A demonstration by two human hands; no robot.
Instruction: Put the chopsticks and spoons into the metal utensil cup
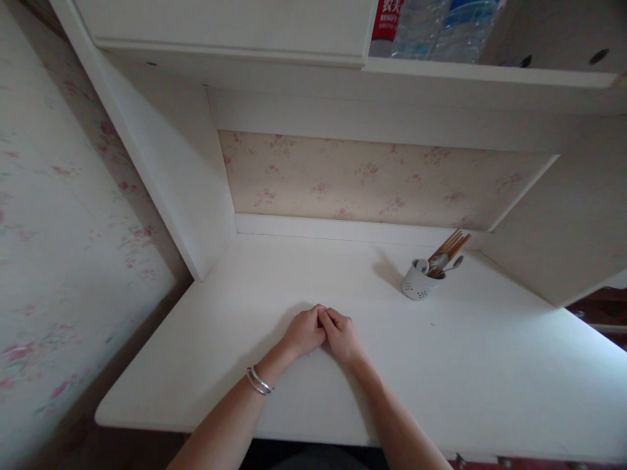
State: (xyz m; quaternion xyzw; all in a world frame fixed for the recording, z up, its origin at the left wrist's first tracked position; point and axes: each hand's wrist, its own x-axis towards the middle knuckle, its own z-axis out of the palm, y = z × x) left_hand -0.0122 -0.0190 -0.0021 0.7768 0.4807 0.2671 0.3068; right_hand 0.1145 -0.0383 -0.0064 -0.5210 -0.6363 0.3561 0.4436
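Note:
Both my hands rest on the white desk (490, 372), side by side and touching at the knuckles. My left hand (304, 331) is curled into a loose fist, with silver bangles on its wrist. My right hand (341, 336) is also curled, fingers folded under. Nothing shows in either hand. A white perforated holder (418, 282) with wooden chopsticks and metal spoons stands on the desk to the right of and beyond my right hand, apart from it.
White side panels enclose the desk on the left and right, with floral wallpaper (362, 179) at the back. An overhead shelf (484, 70) carries plastic water bottles (441, 29). A floral wall runs along the left.

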